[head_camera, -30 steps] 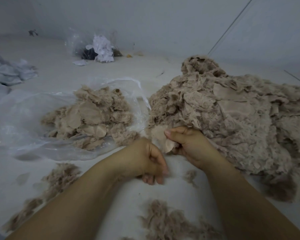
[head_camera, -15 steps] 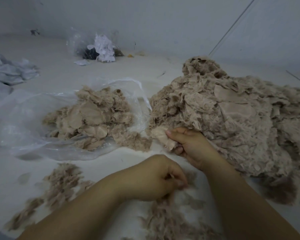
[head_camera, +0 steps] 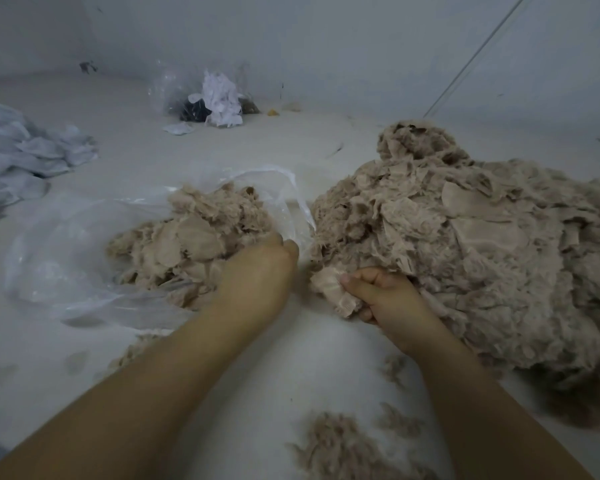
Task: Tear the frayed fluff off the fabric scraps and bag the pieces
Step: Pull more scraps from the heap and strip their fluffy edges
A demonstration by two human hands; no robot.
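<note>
Hands both low over the pale floor point(head_camera: 302, 368). Right hand point(head_camera: 383, 294) had its fingers curled round one beige fabric scrap point(head_camera: 333, 292), thumb on top, at the near edge of the big scrap heap point(head_camera: 465, 244); the scrap touched the heap's fringe. Left hand point(head_camera: 260, 268) reached into the mouth of the clear plastic bag point(head_camera: 66, 258), back of the hand up, fingertips buried among the bagged pieces point(head_camera: 194, 237); could not tell whether it held anything or how far its fingers were spread.

Counts: two hands, one scrap in grip, one large heap at right, one open bag at left with a smaller pile inside. Torn fluff point(head_camera: 340, 441) lay in several loose clumps near the forearms. Farther back: one second clear bag point(head_camera: 208, 98) with white and dark bits, and one pile of white cloth point(head_camera: 21, 157) at far left.
</note>
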